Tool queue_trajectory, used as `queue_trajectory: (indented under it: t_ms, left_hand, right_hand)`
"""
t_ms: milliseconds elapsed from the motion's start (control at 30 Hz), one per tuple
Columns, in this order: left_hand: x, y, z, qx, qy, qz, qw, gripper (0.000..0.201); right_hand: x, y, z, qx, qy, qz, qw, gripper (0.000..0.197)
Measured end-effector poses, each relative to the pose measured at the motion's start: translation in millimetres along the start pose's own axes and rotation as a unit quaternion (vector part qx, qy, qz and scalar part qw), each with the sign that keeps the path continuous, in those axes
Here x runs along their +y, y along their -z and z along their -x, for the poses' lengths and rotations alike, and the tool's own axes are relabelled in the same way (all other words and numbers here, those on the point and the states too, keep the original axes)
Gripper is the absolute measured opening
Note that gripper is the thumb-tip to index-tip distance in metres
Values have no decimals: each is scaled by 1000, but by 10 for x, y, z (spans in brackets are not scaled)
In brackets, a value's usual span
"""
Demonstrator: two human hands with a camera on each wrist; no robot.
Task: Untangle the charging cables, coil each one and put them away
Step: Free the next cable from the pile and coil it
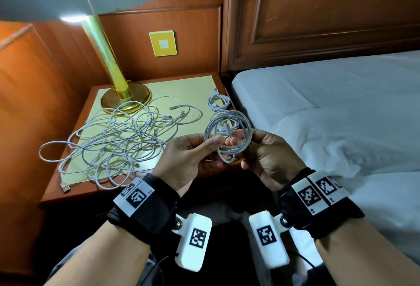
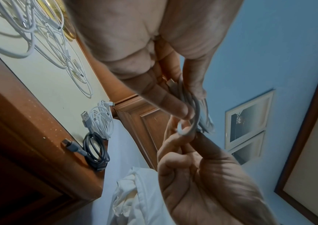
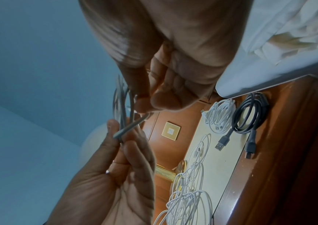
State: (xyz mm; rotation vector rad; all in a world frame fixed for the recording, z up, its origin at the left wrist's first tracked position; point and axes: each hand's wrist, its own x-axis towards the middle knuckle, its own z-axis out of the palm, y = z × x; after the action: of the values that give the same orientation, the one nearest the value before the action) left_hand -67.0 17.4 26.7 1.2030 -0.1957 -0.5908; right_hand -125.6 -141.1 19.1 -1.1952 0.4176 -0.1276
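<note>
Both hands hold a pale grey coiled cable (image 1: 229, 114) upright over the nightstand's front right corner. My left hand (image 1: 211, 147) pinches the coil's left side between thumb and fingers. The right hand (image 1: 234, 142) pinches the strands just opposite it. The left wrist view shows the left fingertips (image 2: 185, 111) on the coiled cable (image 2: 194, 109) and a small loop of it at the right hand (image 2: 181, 137). A tangle of white cables (image 1: 118, 135) sprawls across the nightstand. A white coiled cable (image 1: 218, 103) lies at the back right, and a dark grey coiled cable (image 3: 250, 112) lies beside it.
The wooden nightstand (image 1: 75, 185) has a cream top. A brass lamp (image 1: 126, 98) stands at its back left, and the lamp's shade hangs over that side. A bed with white sheets (image 1: 329, 103) adjoins on the right. One cable plug (image 1: 66, 188) reaches the front left edge.
</note>
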Motion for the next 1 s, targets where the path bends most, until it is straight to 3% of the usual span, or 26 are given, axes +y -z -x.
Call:
queue_trajectory:
  t_ms: [167, 300, 367, 433, 500, 567, 667, 767, 1000]
  left_hand:
    - [0, -17, -21, 24, 9, 21, 999, 16]
    - [-41, -8, -66, 56, 12, 17, 998, 17]
    - [-68, -2, -81, 63, 16, 11, 998, 25]
    - [-103, 4, -95, 64, 15, 0, 998, 30]
    - [-130, 13, -109, 65, 8, -10, 998, 33]
    - [-149, 28, -124, 63, -1, -13, 998, 43]
    - [-154, 48, -145, 64, -16, -26, 997, 47]
    - [-146, 63, -161, 73, -45, -51, 995, 36]
    - [-117, 128, -171, 94, -108, -142, 979, 40]
  right_hand:
    - [-19, 13, 0, -22, -8, -31, 999, 26]
    - [2, 6, 12, -41, 6, -79, 996, 60]
    - [41, -2, -3, -23, 43, -34, 998, 65]
    - [92, 3, -15, 9, 94, 84, 992, 63]
    - [120, 7, -18, 46, 148, 182, 971, 46]
    - [116, 9, -24, 66, 188, 211, 957, 30]
    - [88, -2, -21, 71, 210, 194, 956, 21]
    - [71, 18, -38, 83, 213, 210, 951, 23]
    - [87, 100, -101, 114, 204, 240, 942, 50]
